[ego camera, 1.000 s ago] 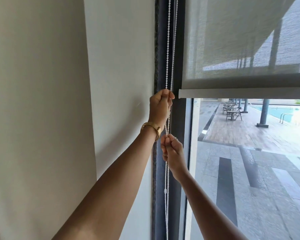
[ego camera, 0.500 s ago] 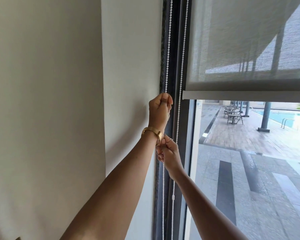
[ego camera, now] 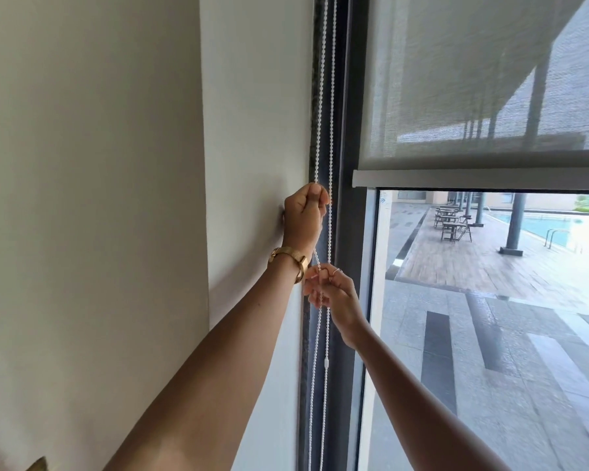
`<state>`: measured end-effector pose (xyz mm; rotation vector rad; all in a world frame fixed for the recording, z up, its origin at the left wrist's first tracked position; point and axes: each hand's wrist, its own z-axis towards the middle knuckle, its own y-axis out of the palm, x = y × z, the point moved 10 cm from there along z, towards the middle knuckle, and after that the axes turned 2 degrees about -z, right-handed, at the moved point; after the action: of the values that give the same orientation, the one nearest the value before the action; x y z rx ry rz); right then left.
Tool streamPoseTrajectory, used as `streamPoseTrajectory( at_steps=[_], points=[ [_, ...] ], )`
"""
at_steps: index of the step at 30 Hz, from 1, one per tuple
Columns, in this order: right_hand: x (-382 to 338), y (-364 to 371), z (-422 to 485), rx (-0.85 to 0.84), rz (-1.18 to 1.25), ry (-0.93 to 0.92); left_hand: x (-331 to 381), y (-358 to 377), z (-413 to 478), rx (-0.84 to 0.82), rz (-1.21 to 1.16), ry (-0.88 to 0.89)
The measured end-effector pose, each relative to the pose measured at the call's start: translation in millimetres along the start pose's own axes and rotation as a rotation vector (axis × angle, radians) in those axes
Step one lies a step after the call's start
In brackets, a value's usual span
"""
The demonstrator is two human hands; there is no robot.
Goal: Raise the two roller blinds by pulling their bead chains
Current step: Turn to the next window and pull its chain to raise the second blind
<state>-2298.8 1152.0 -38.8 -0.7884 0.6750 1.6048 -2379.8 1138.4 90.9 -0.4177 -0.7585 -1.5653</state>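
Note:
A white bead chain hangs as a double strand along the dark window frame. My left hand, with a gold watch at the wrist, is closed on the left strand level with the blind's bottom bar. Just below it, my right hand pinches the same chain with a ringed finger. The grey mesh roller blind covers the upper part of the window; its pale bottom bar sits about halfway up the view. A small white connector shows on the chain below my hands. Only one blind is visible.
A plain white wall fills the left side, with a protruding corner beside the dark window frame. Through the glass lie a paved terrace, tables with chairs and a pool.
The view has shifted slightly and my hands stay stacked on the chain. The connector on the chain has risen a little. The blind's bottom bar looks nearly level with before.

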Motion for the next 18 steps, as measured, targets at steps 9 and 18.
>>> streamPoseTrajectory(
  at_steps=[9,18],
  points=[
    [-3.9,-21.8,-3.1,0.071,-0.117,0.02,-6.7,15.7,-4.8,-0.088,0.08,-0.012],
    [-46.9,-44.7,-19.1,0.164,-0.816,-0.196,-40.5,-3.9,-57.0,-0.056,0.37,0.091]
  ],
)
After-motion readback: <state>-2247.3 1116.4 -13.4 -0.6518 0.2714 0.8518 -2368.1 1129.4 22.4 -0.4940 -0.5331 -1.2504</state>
